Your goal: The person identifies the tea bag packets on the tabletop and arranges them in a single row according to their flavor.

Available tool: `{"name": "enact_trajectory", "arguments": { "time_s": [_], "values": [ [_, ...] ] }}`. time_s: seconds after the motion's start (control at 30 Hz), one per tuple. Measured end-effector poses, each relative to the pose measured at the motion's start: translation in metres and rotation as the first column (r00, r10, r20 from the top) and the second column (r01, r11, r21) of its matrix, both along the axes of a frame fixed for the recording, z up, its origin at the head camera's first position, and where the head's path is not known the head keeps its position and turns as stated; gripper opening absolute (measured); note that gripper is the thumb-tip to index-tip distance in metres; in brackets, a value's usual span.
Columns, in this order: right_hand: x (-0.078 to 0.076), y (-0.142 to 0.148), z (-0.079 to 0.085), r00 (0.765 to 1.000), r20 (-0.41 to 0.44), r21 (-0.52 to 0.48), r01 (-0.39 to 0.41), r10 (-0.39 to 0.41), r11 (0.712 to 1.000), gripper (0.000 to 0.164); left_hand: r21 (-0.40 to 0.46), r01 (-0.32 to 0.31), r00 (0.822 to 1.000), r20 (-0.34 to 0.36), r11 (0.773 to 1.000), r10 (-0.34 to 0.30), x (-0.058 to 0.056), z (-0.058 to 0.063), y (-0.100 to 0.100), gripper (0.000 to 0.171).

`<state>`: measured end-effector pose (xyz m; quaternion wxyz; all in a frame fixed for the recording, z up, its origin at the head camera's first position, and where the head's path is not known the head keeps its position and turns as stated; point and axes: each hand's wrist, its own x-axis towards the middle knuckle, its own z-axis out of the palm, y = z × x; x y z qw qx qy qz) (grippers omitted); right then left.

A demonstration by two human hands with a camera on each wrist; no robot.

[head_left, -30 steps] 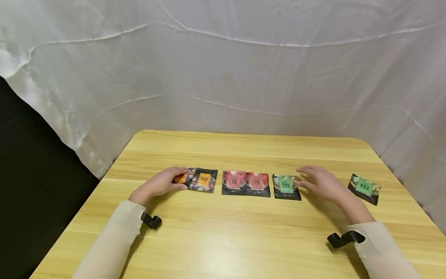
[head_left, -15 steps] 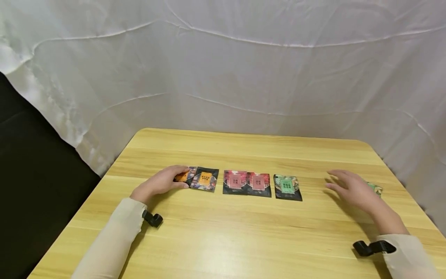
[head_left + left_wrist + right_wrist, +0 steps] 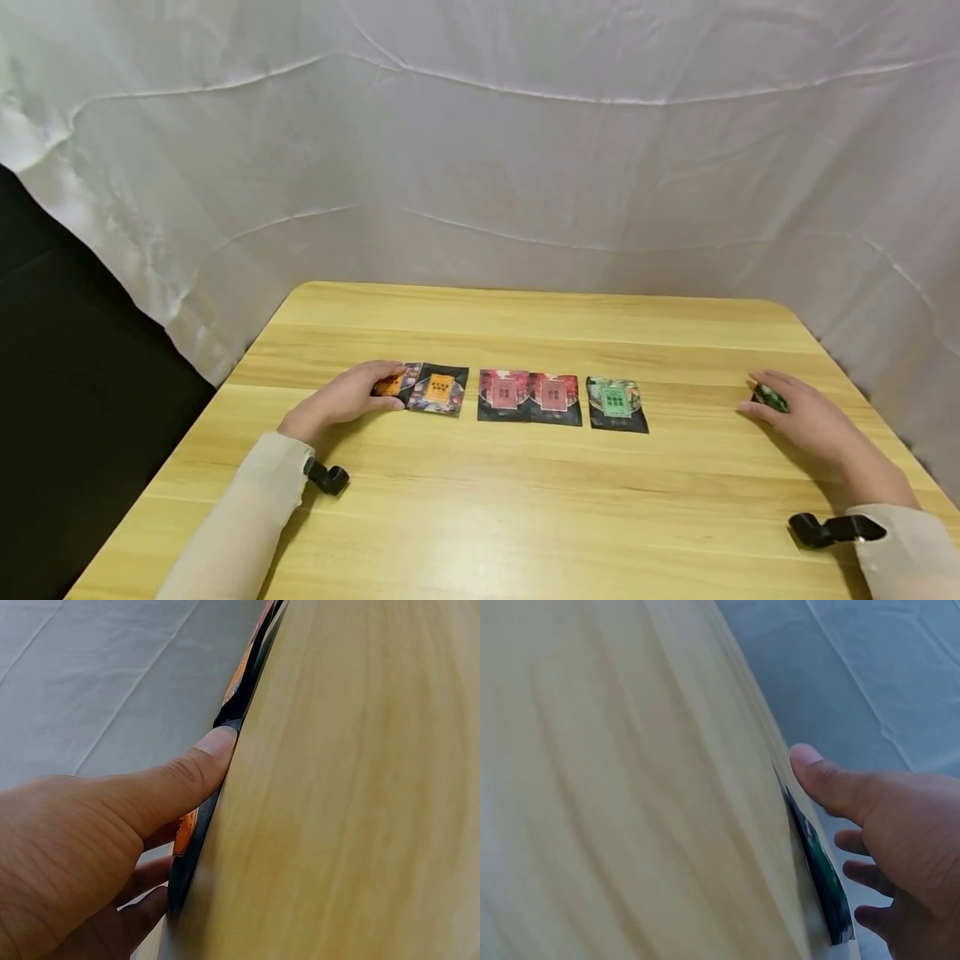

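Note:
My left hand (image 3: 348, 393) rests at the left end of the row, thumb and fingers gripping the edges of an orange-labelled sachet (image 3: 388, 384). In the left wrist view the thumb (image 3: 217, 742) lies on the dark edge of that sachet (image 3: 186, 832). A second orange-labelled sachet (image 3: 438, 389) adjoins it. My right hand (image 3: 813, 421) hovers over a green-labelled sachet (image 3: 770, 398) at the far right, covering most of it. In the right wrist view its thumb and fingers are spread apart over the green sachet (image 3: 821, 874).
Two red-labelled sachets (image 3: 503, 395) lie side by side mid-row. Another green-labelled sachet (image 3: 617, 404) lies just right of them, all flat on the wooden table (image 3: 480, 500). A pale curtain (image 3: 480, 167) hangs behind the table's far edge.
My right hand has moved right, away from the green sachet in the row, to over the far-right green sachet. The left hand has stayed at the orange sachet.

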<state>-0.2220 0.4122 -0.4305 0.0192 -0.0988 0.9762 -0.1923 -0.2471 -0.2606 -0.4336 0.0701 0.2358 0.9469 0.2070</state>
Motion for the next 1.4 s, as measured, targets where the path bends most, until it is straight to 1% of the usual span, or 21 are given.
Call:
{"name": "enact_trajectory", "arguments": {
  "time_s": [0.2, 0.4, 0.63, 1.03, 1.27, 1.4],
  "values": [
    [-0.002, 0.010, -0.002, 1.000, 0.015, 0.075, -0.008, 0.007, 0.997, 0.073, 0.000, 0.001, 1.000, -0.010, 1.000, -0.001, 0.000, 0.001, 0.000, 0.073],
    [-0.004, 0.014, -0.004, 0.999, 0.031, 0.106, -0.014, 0.011, 0.994, 0.067, -0.005, 0.005, 1.000, -0.020, 1.000, -0.005, 0.001, 0.000, 0.000, 0.073],
    [-0.005, 0.014, -0.004, 1.000, 0.027, 0.100, -0.010, 0.007, 0.995, 0.065, -0.007, -0.013, 1.000, 0.008, 1.000, 0.013, 0.002, 0.000, 0.000, 0.073],
    [-0.006, 0.006, -0.002, 0.999, 0.030, 0.096, -0.027, 0.024, 0.995, 0.064, -0.010, 0.002, 1.000, -0.017, 1.000, -0.002, 0.002, 0.001, 0.000, 0.071],
    [-0.005, 0.000, -0.005, 0.998, 0.044, 0.071, -0.049, 0.046, 0.996, 0.064, -0.014, -0.003, 1.000, -0.015, 1.000, 0.003, 0.002, 0.001, 0.001, 0.071],
    [-0.005, -0.005, -0.007, 0.998, 0.034, 0.063, -0.063, 0.061, 0.996, 0.063, -0.013, -0.001, 1.000, -0.014, 1.000, 0.001, 0.002, 0.001, 0.001, 0.071]
  ]
}}
